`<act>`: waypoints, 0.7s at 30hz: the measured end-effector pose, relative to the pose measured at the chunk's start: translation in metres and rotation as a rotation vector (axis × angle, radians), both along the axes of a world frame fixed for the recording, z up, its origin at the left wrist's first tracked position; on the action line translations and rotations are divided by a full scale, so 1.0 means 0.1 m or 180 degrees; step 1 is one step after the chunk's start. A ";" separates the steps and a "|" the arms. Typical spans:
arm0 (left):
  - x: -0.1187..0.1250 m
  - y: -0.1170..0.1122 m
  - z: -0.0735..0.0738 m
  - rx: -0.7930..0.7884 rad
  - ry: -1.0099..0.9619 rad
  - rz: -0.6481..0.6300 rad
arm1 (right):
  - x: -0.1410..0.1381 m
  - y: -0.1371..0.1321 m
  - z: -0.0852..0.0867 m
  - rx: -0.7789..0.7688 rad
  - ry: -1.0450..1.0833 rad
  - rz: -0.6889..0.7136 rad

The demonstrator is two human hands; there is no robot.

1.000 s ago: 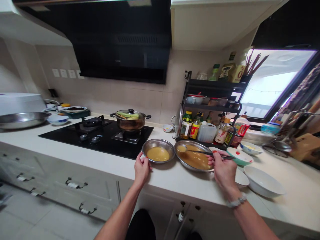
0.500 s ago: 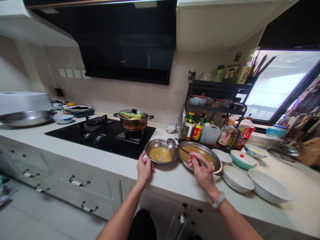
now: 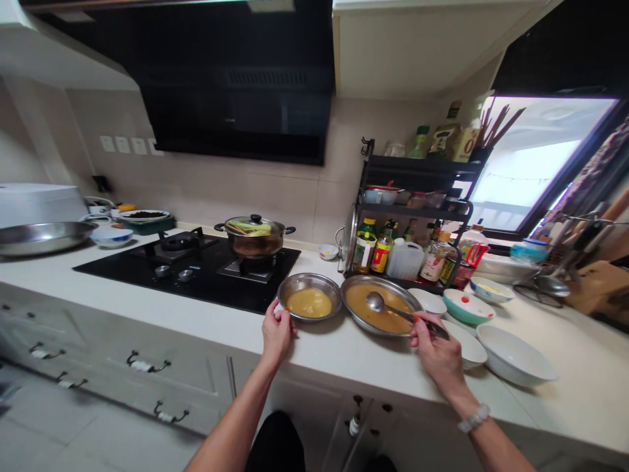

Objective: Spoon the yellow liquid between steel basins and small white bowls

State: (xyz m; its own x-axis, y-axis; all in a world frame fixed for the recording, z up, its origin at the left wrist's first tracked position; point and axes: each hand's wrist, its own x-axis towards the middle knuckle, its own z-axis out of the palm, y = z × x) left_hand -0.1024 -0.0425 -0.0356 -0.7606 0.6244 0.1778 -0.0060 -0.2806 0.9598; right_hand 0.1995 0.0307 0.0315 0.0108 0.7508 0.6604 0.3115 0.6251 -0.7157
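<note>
My left hand (image 3: 276, 332) grips the near rim of a small steel dish (image 3: 309, 305) that holds yellow-brown liquid. My right hand (image 3: 437, 347) is closed on the handle of a metal ladle (image 3: 393, 309). The ladle's bowl hangs over a larger steel dish (image 3: 381, 314) filled with the same liquid, just right of the small one. Both dishes sit on the white counter (image 3: 344, 357) in front of me.
A lidded pot (image 3: 255, 236) stands on the black hob (image 3: 191, 263). A rack of bottles (image 3: 407, 223) is behind the dishes. Several white and coloured bowls (image 3: 514, 354) lie to the right. A steel pan (image 3: 42, 236) sits at far left.
The ladle went from the large dish to over the small dish, then came back over the large dish. My left hand kept its hold on the small dish's rim.
</note>
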 end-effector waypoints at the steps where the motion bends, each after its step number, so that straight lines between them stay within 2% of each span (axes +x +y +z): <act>1: 0.00 0.00 0.00 -0.0001 0.0000 0.0000 | 0.01 0.00 -0.02 -0.0113 0.0076 0.0003; 10: 0.00 0.01 -0.01 -0.0027 0.0028 -0.0015 | 0.06 0.17 0.02 -0.0875 0.1308 -0.0176; 15: 0.00 0.01 -0.02 0.0047 -0.0010 -0.0038 | 0.06 0.20 0.06 -0.0980 0.1652 -0.0100; 21: 0.00 0.01 -0.01 0.0027 0.0043 -0.0013 | -0.03 0.17 0.20 -0.0985 0.1830 -0.0066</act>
